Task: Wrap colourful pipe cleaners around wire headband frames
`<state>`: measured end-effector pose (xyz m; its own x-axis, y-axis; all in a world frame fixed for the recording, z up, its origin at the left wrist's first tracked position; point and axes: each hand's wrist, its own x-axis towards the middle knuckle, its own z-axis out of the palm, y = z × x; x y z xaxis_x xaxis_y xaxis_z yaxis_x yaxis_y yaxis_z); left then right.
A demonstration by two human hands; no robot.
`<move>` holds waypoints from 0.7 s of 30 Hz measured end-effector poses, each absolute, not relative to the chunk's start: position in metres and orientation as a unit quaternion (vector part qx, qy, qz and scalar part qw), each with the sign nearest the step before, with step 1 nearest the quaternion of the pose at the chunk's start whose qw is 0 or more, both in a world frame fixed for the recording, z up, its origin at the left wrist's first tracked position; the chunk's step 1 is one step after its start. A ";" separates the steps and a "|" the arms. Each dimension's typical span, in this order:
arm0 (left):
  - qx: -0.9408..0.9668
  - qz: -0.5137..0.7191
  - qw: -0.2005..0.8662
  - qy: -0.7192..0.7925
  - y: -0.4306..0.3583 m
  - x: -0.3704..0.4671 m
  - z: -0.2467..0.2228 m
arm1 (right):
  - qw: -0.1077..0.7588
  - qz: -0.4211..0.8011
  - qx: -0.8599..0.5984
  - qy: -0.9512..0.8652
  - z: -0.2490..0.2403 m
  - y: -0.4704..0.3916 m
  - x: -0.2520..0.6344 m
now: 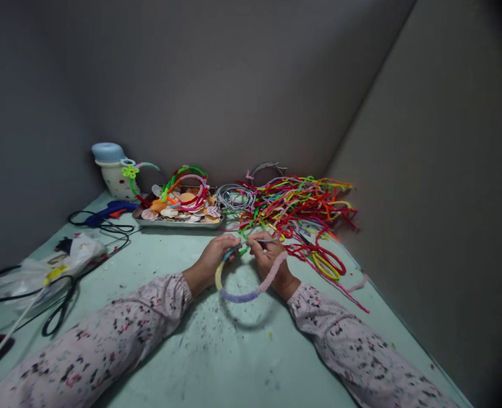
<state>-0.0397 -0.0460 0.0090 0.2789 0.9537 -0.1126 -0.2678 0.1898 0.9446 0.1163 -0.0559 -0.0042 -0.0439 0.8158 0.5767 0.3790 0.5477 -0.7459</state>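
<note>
A ring wrapped in pink, purple, yellow and blue fuzzy stem [239, 297] hangs between my hands over the table. My left hand [217, 256] is closed on its blue end. My right hand [271, 259] pinches a thin grey piece at the top, near the ring's gap; whether that is bare wire or a stem is hard to tell. The pink end of the ring passes in front of my right palm. Green stems [243, 249] lie just behind and between the fingertips.
Behind stand a metal tray [178, 224] of shells and wrapped rings, a wire coil [235, 197] and a pile of coloured stems [302, 201]. Scissors [325, 265] lie right. At left are a cup [117, 178], a blue tool [106, 214], black cables and a plastic bag [80, 249].
</note>
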 end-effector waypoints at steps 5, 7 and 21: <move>0.450 0.461 0.666 0.377 -0.052 -0.036 0.018 | 0.548 0.215 -0.443 -0.676 -0.004 -0.056 0.117; 0.442 0.479 0.662 0.369 -0.054 -0.034 0.019 | 0.550 0.219 -0.455 -0.665 -0.004 -0.056 0.117; 0.601 0.538 0.403 0.432 -0.056 -0.033 0.009 | 0.551 0.209 -0.485 -0.646 -0.002 -0.053 0.118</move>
